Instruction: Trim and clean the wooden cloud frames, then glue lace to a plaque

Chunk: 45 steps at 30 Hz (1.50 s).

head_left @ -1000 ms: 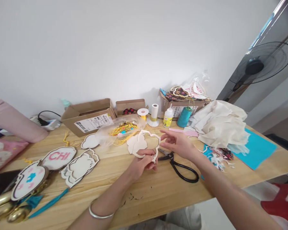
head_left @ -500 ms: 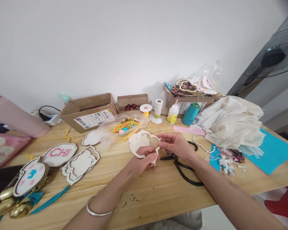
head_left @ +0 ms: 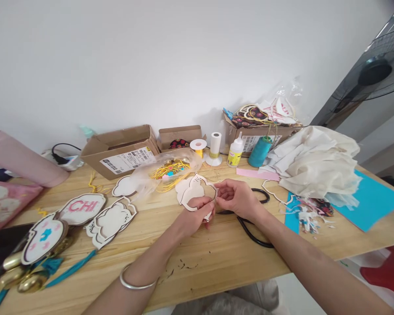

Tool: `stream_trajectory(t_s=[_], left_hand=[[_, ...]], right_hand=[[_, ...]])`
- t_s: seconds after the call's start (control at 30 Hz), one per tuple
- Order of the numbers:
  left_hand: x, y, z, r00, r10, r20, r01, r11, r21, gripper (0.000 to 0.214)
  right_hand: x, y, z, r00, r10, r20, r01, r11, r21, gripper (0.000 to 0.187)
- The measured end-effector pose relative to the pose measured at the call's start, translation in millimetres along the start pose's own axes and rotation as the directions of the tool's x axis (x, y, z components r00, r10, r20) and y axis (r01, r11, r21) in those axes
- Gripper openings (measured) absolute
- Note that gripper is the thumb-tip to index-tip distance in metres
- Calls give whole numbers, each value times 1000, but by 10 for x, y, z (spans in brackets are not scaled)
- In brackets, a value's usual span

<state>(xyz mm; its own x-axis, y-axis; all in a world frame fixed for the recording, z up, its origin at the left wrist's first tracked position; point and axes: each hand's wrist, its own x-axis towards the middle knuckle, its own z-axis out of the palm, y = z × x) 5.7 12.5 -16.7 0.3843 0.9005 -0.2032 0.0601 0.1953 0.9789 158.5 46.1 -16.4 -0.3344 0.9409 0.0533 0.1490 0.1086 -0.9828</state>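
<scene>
My left hand (head_left: 193,217) pinches the lower edge of a pale wooden cloud-shaped frame (head_left: 196,191) held just above the wooden table (head_left: 216,258). My right hand (head_left: 238,197) is closed on the frame's right edge, fingers pinched together. Black scissors (head_left: 253,232) lie on the table right under and behind my right hand. A silver bangle sits on my left wrist.
Wooden cloud cutouts (head_left: 110,220), a "CHI" plaque (head_left: 82,207) and a tasselled ornament (head_left: 42,238) lie at left. Cardboard boxes (head_left: 120,151), thread spools (head_left: 215,146), a glue bottle (head_left: 235,152) and a teal spool (head_left: 259,151) stand at the back. White cloth (head_left: 315,162) and blue paper (head_left: 371,201) lie right.
My right hand, open a second ago, has come in and closed on the frame's right edge. The frame has tilted flatter and lower. The view has shifted slightly left.
</scene>
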Motion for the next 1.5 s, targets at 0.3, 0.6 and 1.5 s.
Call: stream_trajectory(t_s=[0.3, 0.6, 1.5], left_hand=[[-26, 29, 10, 1000, 18, -22, -16, 998, 66, 32], [-30, 33, 27, 999, 25, -35, -24, 999, 37, 33], [-38, 99, 54, 998, 60, -28, -52, 974, 220, 27]], right_hand=[[-43, -2, 44, 987, -134, -86, 117, 976, -185, 29], [-24, 30, 50, 996, -36, -83, 33, 999, -33, 33], [-62, -22, 51, 987, -158, -43, 142, 955, -262, 16]])
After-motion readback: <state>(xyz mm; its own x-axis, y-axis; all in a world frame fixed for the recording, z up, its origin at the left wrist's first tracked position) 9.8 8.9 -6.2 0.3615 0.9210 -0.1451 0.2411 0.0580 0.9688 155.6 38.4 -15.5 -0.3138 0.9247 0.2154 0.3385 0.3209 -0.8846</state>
